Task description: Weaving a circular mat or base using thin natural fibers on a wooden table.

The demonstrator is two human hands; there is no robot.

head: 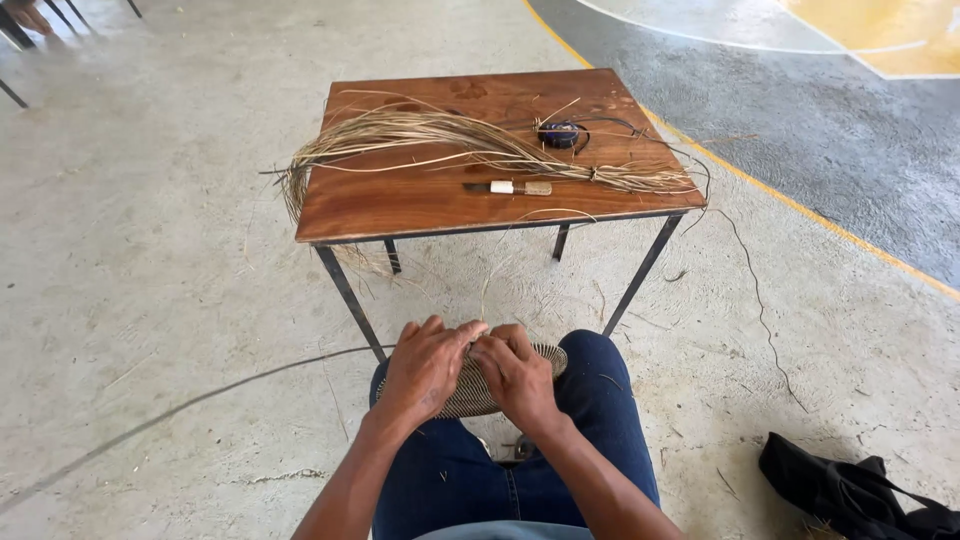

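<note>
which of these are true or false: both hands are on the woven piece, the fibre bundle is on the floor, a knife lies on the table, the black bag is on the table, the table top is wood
1. Both hands, left hand and right hand, rest on the woven piece on the lap. True.
2. The fibre bundle lies on the floor. False: it lies across the table, one end hanging over the left edge.
3. A knife lies on the table. True.
4. The black bag sits on the table. False: it is on the floor at lower right.
5. The table top is brown wood. True.
</note>
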